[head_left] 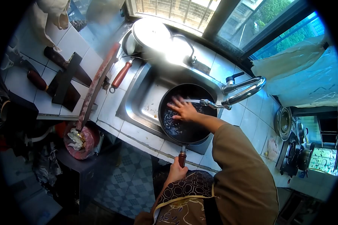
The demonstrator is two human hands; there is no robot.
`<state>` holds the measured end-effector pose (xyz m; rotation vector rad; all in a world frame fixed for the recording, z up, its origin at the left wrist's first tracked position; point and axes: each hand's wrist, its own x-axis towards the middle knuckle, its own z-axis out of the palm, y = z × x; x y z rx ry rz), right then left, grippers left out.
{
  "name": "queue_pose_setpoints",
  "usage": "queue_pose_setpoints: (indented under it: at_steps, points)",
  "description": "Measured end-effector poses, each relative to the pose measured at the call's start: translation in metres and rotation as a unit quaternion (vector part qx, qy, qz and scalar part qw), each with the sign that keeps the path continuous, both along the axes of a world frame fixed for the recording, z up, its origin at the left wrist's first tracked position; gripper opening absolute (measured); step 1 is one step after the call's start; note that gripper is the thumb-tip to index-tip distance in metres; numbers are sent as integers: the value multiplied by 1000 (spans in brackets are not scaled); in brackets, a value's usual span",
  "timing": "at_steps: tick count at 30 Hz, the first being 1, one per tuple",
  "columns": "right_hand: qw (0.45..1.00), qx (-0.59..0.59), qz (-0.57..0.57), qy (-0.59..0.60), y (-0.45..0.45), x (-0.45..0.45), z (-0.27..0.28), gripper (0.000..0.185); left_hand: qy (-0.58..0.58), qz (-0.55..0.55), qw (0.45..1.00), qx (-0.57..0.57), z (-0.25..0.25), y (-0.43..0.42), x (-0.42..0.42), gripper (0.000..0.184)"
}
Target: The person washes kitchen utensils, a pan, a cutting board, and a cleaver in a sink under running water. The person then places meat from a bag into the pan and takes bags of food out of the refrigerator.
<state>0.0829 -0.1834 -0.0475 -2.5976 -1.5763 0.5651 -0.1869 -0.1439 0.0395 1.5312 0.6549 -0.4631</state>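
A dark round pan (191,135) with water in it sits over the right part of the steel sink (137,88). My left hand (176,171) is wrapped round the pan's brown handle (182,159) at the counter's front edge. Inside the pan, my right hand (184,110) has its fingers spread at the water, slightly blurred, with nothing visible held in it. Water runs from the chrome faucet (244,93) into the pan, close to my right fingers.
A large lidded pot (150,33) stands behind the sink. Left of the sink lies a brown-handled utensil (122,75). Knives hang in a rack (69,80) at the left. Below is a pink bowl (94,142) with scraps. A stove (289,150) stands far right.
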Motion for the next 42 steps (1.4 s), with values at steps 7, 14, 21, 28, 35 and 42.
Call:
queue_pose_setpoints:
  at_steps: [7, 14, 21, 28, 35, 42]
  points:
    - [956, -147, -253, -3, -46, -34, 12, 82, -13, -22, 1000, -9, -2, -7, -2, 30]
    - [743, -218, -396, 493, -10, -70, 50, 66, -30, -22, 999, 20, 4, -3, -1, 32]
    - [987, -34, 142, -64, -16, -15, -5, 61, -10, -44, 998, 45, -4, -7, 0, 36]
    - [943, -199, -265, 30, -43, -8, 19, 87, -6, -26, 999, 37, -7, -7, -1, 35]
    - [824, -395, -209, 348, -36, -75, 50, 78, -19, -27, 999, 22, -3, -3, -3, 34]
    - [940, 88, -327, 50, -56, -36, 101, 21, -11, -37, 998, 40, 1, 8, -2, 33]
